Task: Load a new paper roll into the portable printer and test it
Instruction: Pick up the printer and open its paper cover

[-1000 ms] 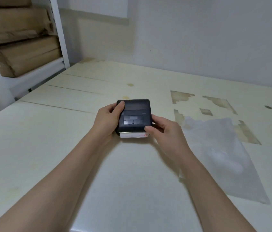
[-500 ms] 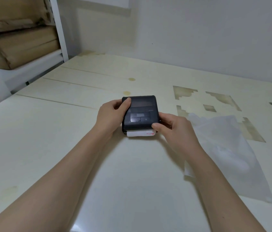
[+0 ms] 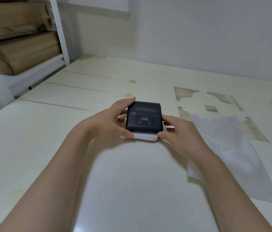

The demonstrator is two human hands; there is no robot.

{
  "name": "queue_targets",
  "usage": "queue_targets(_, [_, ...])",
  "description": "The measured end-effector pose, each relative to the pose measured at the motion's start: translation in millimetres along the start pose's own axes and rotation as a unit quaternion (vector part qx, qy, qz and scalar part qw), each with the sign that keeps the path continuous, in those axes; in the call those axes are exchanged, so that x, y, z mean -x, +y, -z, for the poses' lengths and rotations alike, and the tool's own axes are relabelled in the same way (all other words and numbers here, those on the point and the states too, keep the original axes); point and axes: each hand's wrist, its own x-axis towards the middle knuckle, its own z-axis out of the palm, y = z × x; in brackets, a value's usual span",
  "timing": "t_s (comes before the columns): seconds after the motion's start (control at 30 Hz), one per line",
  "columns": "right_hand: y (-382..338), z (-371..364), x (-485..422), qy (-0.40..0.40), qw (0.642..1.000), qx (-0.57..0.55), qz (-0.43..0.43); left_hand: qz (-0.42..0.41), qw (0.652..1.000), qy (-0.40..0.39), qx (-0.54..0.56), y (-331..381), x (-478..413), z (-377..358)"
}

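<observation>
A small black portable printer [image 3: 143, 117] rests on the pale table [image 3: 65, 148] at mid-frame, lid closed, with a little screen and two buttons on top. A white strip of paper with red print [image 3: 146, 136] sticks out of its near edge. My left hand [image 3: 110, 122] clasps the printer's left side, thumb at the near corner by the paper. My right hand [image 3: 178, 131] clasps its right side, thumb at the near right corner. The paper roll itself is hidden inside.
A clear plastic bag [image 3: 232, 156] lies flat on the table to the right of my right arm. Brown wrapped parcels [image 3: 21, 51] sit on a white shelf [image 3: 60, 30] at the far left. A white wall runs behind the table.
My left thumb has dropped from the printer's top to its near left corner. The printer now lies flatter, with its screen and buttons facing up. Both hands stay on its sides.
</observation>
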Motion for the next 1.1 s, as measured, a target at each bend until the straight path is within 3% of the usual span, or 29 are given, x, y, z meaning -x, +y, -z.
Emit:
queue_targets(0.2, [4, 8, 1, 0.007, 1.000, -0.023, 0.007, -0.008, 0.998, 0.063, -0.009, -2, -5, 5])
queue_targets(0.37, [4, 6, -3, 0.102, 0.987, -0.120, 0.031, -0.026, 0.986, 0.127, 0.104, 7, -9, -2])
queue_targets(0.47, [3, 0, -7, 0.121, 0.981, -0.145, 0.037, -0.020, 0.976, 0.165, 0.142, 10, -16, -14])
queue_targets(0.67, [7, -7, -8, 0.089, 0.985, -0.144, 0.025, -0.004, 0.956, 0.250, 0.154, 24, -28, -28])
queue_targets(0.8, [10, -10, -8, 0.083, 0.989, -0.118, 0.040, 0.053, 0.939, 0.291, 0.178, 42, -43, -25])
queue_targets(1.1, [12, -11, -7, 0.065, 0.994, -0.049, 0.071, 0.138, 0.928, 0.310, 0.154, 57, -65, -17])
